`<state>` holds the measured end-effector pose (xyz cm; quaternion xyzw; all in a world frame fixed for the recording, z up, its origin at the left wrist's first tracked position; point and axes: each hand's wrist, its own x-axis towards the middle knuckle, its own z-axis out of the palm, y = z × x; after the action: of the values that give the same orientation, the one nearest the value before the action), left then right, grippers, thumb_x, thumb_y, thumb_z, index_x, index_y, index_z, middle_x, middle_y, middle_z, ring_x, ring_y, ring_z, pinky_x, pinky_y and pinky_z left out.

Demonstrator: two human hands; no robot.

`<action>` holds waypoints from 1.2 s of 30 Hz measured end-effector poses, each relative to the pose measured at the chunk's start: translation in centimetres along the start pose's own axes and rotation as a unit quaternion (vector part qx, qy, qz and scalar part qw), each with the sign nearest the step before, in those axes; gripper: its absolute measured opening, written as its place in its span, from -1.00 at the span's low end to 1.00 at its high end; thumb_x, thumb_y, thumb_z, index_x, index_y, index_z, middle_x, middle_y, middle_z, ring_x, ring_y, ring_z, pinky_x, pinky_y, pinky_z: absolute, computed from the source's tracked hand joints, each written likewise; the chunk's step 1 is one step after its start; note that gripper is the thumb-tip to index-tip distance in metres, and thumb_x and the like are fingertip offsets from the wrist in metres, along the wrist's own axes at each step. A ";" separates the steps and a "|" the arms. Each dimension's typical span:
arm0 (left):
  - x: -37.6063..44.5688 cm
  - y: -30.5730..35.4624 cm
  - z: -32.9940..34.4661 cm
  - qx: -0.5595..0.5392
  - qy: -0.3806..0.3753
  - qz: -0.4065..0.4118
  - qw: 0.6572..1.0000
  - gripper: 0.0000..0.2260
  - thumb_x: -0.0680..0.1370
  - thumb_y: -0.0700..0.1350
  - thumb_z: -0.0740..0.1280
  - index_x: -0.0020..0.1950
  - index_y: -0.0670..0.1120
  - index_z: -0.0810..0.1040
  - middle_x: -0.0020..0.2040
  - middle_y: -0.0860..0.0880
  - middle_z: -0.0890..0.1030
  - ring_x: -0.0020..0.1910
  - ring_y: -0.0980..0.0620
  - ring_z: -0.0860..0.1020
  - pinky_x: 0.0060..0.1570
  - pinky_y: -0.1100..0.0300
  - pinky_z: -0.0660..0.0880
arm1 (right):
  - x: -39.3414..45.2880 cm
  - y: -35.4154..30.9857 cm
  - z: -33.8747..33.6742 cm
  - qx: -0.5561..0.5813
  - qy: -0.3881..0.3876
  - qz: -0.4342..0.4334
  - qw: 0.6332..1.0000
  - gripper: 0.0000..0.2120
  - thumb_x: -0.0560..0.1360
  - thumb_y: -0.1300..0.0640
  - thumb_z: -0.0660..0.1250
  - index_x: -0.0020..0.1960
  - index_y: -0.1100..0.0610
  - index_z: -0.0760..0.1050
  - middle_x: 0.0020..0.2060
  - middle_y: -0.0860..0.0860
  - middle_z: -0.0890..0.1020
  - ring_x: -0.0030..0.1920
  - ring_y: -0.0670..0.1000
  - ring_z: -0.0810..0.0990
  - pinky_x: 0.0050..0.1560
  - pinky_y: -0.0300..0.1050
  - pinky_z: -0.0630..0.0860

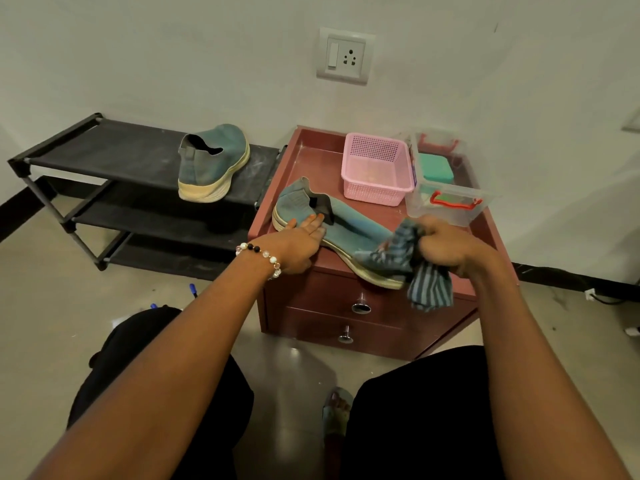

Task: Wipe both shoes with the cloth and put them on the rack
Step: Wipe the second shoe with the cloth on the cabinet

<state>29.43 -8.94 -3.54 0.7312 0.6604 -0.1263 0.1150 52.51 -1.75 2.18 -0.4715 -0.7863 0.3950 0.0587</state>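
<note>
Right now one shoe (332,233) lies on its side on top of the cabinet (304,161), with its toe end sticking out over the front edge. The left hand (298,247) lies flat on it near the heel, fingers straight, most likely to stop it sliding while it is rubbed. The right hand (443,247) is squeezed around the cloth (408,261) and presses it on the toe. A loose end of the cloth hangs down past the edge.

So this shoe looks like it is being wiped and is not yet on the rack (114,157). The other shoe (214,164) stands on the rack's top shelf, just left of the cabinet, so that one seems done.

Behind the shoe sit a pink basket (375,168) and a clear box (446,181), near the wall.
</note>
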 end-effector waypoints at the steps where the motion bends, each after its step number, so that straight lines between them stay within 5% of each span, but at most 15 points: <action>1: 0.0 -0.2 0.0 0.003 0.007 -0.001 1.000 -0.34 0.59 -0.18 0.20 0.55 -0.23 -0.13 0.56 -0.19 -0.21 0.54 -0.09 -0.20 0.47 -0.06 -0.14 | 0.0 0.4 -0.5 0.066 0.054 0.017 0.996 -0.66 0.36 0.52 0.07 -0.13 0.26 0.55 -0.20 0.22 0.64 -0.12 0.17 0.63 -0.08 0.11 0.61; 5: 0.0 -0.9 0.2 0.011 0.036 -0.004 0.999 -0.39 0.58 -0.27 0.12 0.56 -0.22 -0.11 0.55 -0.18 -0.24 0.54 -0.08 -0.22 0.47 -0.07 -0.16 | 0.4 0.2 -0.8 0.283 0.297 0.026 0.912 -0.75 0.37 0.43 0.12 -0.10 0.30 0.55 -0.14 0.23 0.64 -0.11 0.16 0.64 -0.10 0.08 0.63; 8: 0.0 -1.0 0.4 0.033 0.046 -0.013 0.998 -0.37 0.57 -0.29 0.10 0.55 -0.23 -0.18 0.54 -0.19 -0.28 0.53 -0.09 -0.25 0.47 -0.08 -0.16 | -0.4 -1.2 0.2 0.285 0.434 -0.036 0.854 -0.74 0.35 0.40 0.15 -0.10 0.19 0.54 -0.11 0.14 0.64 -0.11 0.05 0.62 -0.15 -0.05 0.57; 10: -0.2 -0.8 0.4 0.055 0.053 -0.017 0.997 -0.34 0.57 -0.27 0.12 0.54 -0.24 -0.23 0.54 -0.21 -0.29 0.53 -0.12 -0.24 0.48 -0.07 -0.15 | -1.1 -2.0 1.2 0.155 0.385 -0.104 0.904 -0.70 0.40 0.43 0.20 0.04 0.21 0.56 -0.03 0.09 0.62 -0.02 0.01 0.57 -0.08 -0.21 0.44; 12: -0.3 -0.1 0.3 0.069 0.073 -0.003 0.995 -0.28 0.54 -0.29 0.17 0.53 -0.24 -0.25 0.53 -0.22 -0.28 0.53 -0.13 -0.23 0.48 -0.04 -0.14 | -0.7 -1.7 3.0 -0.095 0.199 -0.119 0.968 -0.60 0.43 0.41 0.21 0.22 0.17 0.52 0.13 0.04 0.58 0.13 0.04 0.52 0.02 -0.27 0.38; 14: -0.3 0.9 0.3 0.079 0.079 0.029 0.993 -0.25 0.51 -0.32 0.19 0.54 -0.23 -0.24 0.54 -0.21 -0.26 0.54 -0.11 -0.21 0.48 -0.02 -0.16 | 0.5 -0.8 5.4 -0.309 0.010 -0.090 0.947 -0.57 0.45 0.31 0.22 0.31 0.16 0.42 0.30 0.11 0.48 0.28 0.13 0.43 0.20 -0.13 0.37; 16: -0.2 1.8 0.6 0.093 0.056 0.045 0.993 -0.26 0.52 -0.31 0.19 0.54 -0.23 -0.22 0.55 -0.20 -0.22 0.54 -0.10 -0.19 0.49 -0.03 -0.15 | 1.3 -0.5 7.0 -0.396 -0.036 -0.087 0.913 -0.57 0.46 0.26 0.22 0.33 0.21 0.35 0.30 0.21 0.43 0.31 0.18 0.37 0.26 -0.04 0.35; 20: -0.2 2.7 1.0 0.063 0.048 0.013 0.997 -0.29 0.53 -0.29 0.20 0.56 -0.22 -0.16 0.57 -0.19 -0.14 0.55 -0.09 -0.13 0.50 -0.04 -0.10 | 0.5 -1.2 5.7 -0.348 -0.065 -0.062 0.933 -0.54 0.47 0.30 0.17 0.37 0.19 0.37 0.33 0.20 0.45 0.32 0.19 0.40 0.28 -0.05 0.36; 26: -0.4 3.0 0.6 0.023 0.040 0.004 0.999 -0.31 0.53 -0.30 0.19 0.56 -0.21 -0.12 0.57 -0.16 -0.11 0.55 -0.07 -0.11 0.48 -0.04 -0.10 | -0.9 -1.6 4.8 -0.382 -0.077 -0.037 0.920 -0.83 0.43 0.30 0.17 -0.04 0.23 0.50 0.05 0.17 0.60 0.09 0.16 0.55 0.03 -0.14 0.46; 32: -0.2 3.3 0.8 0.022 0.038 -0.010 0.999 -0.29 0.54 -0.28 0.19 0.55 -0.22 -0.18 0.56 -0.18 -0.18 0.55 -0.08 -0.16 0.49 -0.03 -0.12 | 0.9 -1.9 5.8 -0.313 -0.071 -0.100 0.942 -0.56 0.46 0.32 0.19 0.34 0.20 0.41 0.26 0.20 0.51 0.26 0.18 0.46 0.20 -0.10 0.39; 36: -0.3 2.9 1.1 0.015 0.041 -0.010 0.999 -0.31 0.54 -0.31 0.15 0.56 -0.19 -0.18 0.57 -0.14 -0.20 0.55 -0.04 -0.19 0.49 -0.08 -0.12 | -0.1 -1.0 4.6 -0.315 -0.102 -0.037 0.943 -0.73 0.45 0.33 0.16 0.09 0.27 0.53 0.14 0.19 0.58 0.18 0.16 0.52 0.11 -0.14 0.43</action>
<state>32.25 -9.90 -4.51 0.7309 0.6698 -0.1068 0.0757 49.76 -4.65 -0.25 -0.3938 -0.8891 0.1710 -0.1587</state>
